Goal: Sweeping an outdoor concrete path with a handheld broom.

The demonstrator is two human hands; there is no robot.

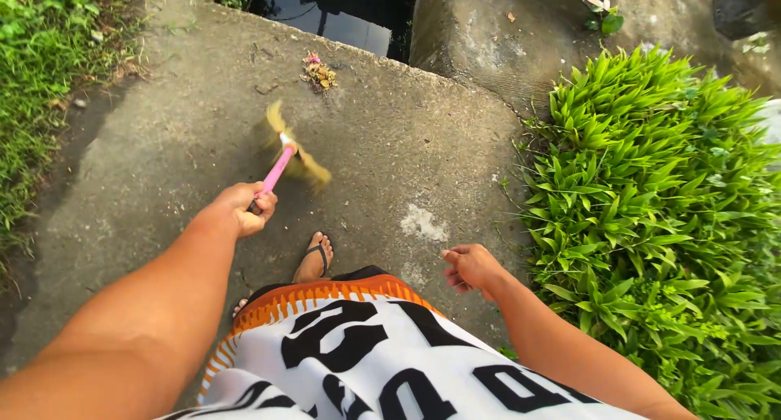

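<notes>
While your left hand (244,208) is clamped on the pink handle of a small broom (286,153), its blurred yellowish bristles, probably straw, sweep over the concrete slab (163,143) near a debris pile (319,74); your right hand (470,267) hangs loosely curled, empty.

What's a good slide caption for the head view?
Left hand sweeps concrete with a pink-handled broom; right hand hangs empty.

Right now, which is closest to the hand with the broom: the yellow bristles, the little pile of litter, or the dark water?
From the left hand:
1. Yellow bristles, just ahead.
2. Litter pile, farther up the concrete.
3. Dark water, at the top edge.
</notes>
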